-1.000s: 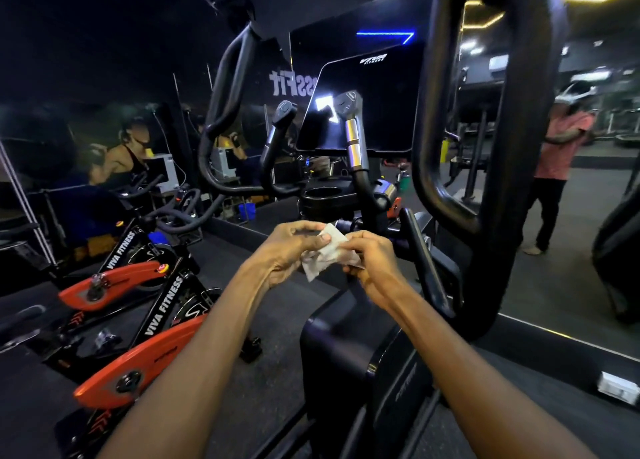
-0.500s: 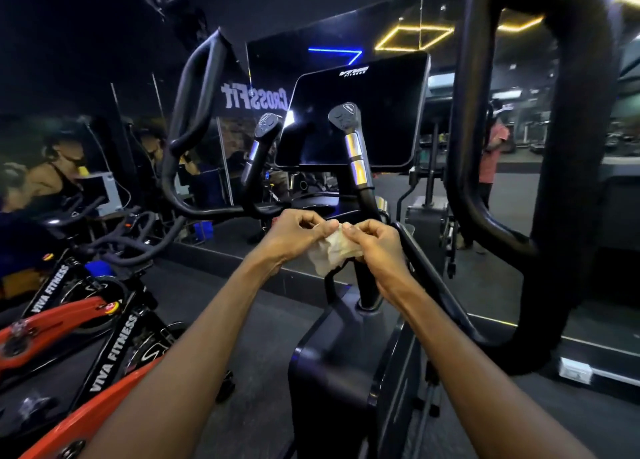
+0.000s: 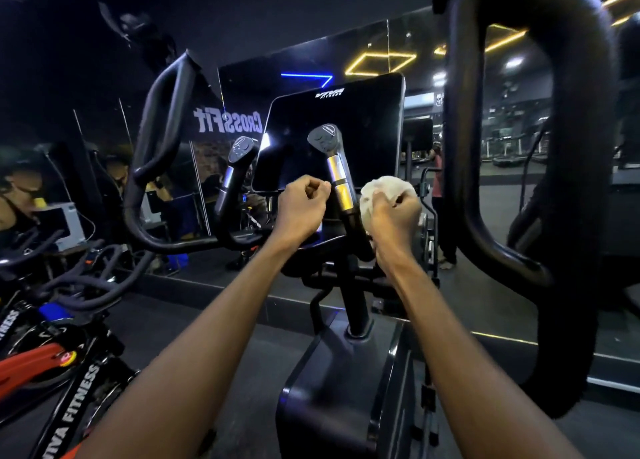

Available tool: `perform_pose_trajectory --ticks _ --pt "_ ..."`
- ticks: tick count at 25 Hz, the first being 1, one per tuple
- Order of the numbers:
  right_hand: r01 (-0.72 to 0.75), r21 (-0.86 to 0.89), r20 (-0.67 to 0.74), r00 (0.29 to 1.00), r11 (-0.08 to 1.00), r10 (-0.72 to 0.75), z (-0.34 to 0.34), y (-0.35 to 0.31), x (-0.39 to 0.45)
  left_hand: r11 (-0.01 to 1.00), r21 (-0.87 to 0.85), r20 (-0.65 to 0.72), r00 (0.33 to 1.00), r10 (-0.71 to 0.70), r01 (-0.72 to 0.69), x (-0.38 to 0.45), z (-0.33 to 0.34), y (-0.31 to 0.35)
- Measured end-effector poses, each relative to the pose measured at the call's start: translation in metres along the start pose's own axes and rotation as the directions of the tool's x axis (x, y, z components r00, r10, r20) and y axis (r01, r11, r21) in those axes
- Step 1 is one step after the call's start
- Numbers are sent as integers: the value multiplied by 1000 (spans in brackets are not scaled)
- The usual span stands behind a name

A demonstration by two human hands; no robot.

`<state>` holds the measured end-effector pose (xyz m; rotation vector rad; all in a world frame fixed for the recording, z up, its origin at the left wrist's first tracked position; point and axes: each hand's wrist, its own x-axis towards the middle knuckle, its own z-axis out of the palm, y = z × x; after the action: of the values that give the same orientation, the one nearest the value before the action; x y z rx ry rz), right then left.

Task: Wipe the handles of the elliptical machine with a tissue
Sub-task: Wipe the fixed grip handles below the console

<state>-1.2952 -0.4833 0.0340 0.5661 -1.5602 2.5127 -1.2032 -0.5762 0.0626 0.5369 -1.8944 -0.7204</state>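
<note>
A white crumpled tissue (image 3: 386, 190) is bunched in my right hand (image 3: 393, 216), just right of the elliptical's right inner handle (image 3: 337, 174), a black post with silver bands. My left hand (image 3: 303, 207) is curled into a loose fist holding nothing, just left of that same handle. The left inner handle (image 3: 232, 174) stands further left. A large black looped handle (image 3: 519, 146) rises at the right, and another looped handle (image 3: 159, 139) at the left. The dark console screen (image 3: 367, 126) sits behind the inner handles.
The elliptical's black housing (image 3: 329, 389) lies below my arms. Red and black exercise bikes (image 3: 52, 372) crowd the left. A mirror wall (image 3: 311, 70) ahead reflects a person in a pink shirt (image 3: 438, 181) and gym lights.
My hands have parted and risen: the left hand let go of the tissue, and the right hand carried it up beside the right inner handle. The view tilted upward.
</note>
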Motion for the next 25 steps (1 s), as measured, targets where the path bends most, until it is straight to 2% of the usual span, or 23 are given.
perform_pose_trajectory --ticks 1,2,4,5,7,10,14,17,20,22,25 --pt "97 -138 25 995 986 -94 8 0 7 1000 14 -2 1000 18 -18 7 2 2" --pt "193 -227 118 978 955 -169 17 0 10 999 29 -15 999 45 -45 13 3 3" --pt "372 -276 361 895 886 -263 34 9 5 992 69 -70 991 114 -109 31 7 2" --pt "441 -299 425 855 846 -295 38 19 -1 986 94 -95 984 148 -139 39 8 1" --pt "522 -373 436 828 767 -352 33 45 -17 972 133 -117 971 210 -194 53 10 -2" --pt "621 -395 344 783 677 -518 28 48 -22 958 142 -129 955 266 -248 65 13 -7" --pt "631 -395 371 774 667 -513 68 3 26 983 8 -142 973 182 -183 74 21 -10" --pt "650 -354 307 760 673 -572 53 25 11 992 -85 -90 992 90 -97 69 25 -14" --pt "619 -321 226 785 716 -577 30 47 -16 992 -107 -48 997 67 -72 70 22 -23" --pt "599 -349 280 801 721 -529 48 29 8 990 -123 -51 997 58 -64 75 21 -25" --pt "516 -400 430 835 757 -342 80 -11 42 983 -175 -38 998 50 -56 79 21 -21"
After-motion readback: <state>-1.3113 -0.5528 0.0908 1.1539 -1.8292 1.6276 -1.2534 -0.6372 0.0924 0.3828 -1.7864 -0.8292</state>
